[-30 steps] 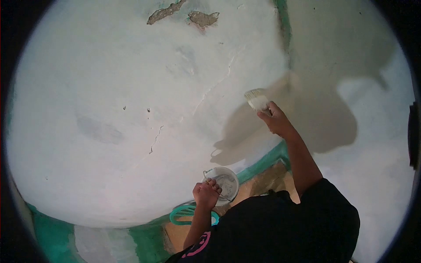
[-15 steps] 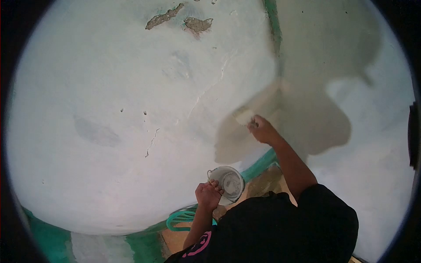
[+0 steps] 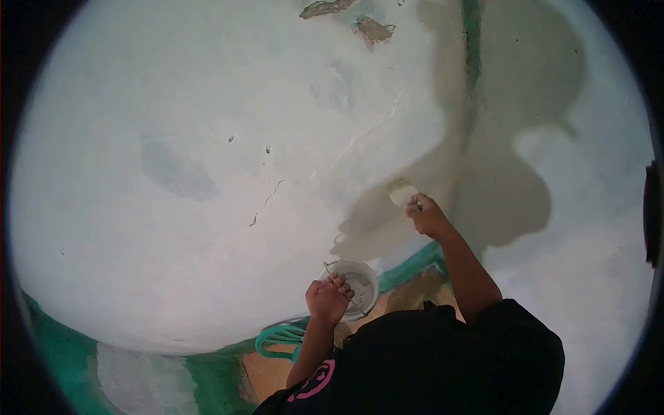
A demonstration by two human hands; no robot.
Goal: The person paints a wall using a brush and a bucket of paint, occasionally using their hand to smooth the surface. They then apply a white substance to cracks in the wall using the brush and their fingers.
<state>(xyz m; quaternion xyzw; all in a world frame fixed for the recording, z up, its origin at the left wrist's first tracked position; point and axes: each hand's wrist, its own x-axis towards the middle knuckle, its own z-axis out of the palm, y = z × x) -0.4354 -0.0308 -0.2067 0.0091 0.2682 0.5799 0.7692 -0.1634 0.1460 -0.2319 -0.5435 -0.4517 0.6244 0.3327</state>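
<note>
My right hand (image 3: 427,216) is closed round the handle of a wide, flat paintbrush (image 3: 402,194). The brush's pale bristles point up and left, close to the white wall (image 3: 228,277) near its inner corner. Lower down, the fingers of my left hand (image 3: 328,301) are wrapped round the thin handle of a small white bucket (image 3: 368,282). Pale whitish material shows inside the bucket, which hangs in front of my chest. My shadow falls over the wall around the brush.
A green plastic chair (image 3: 270,340) stands by my left forearm. Green paint (image 3: 415,268) runs along the wall's base and up the corner. Bare plaster patches (image 3: 375,29) and a crack (image 3: 267,203) mark the wall.
The view has shifted, so the wall marks sit further right and higher. The brush has moved slightly right and down in view, and its bristles show more clearly. Both hands keep their hold.
</note>
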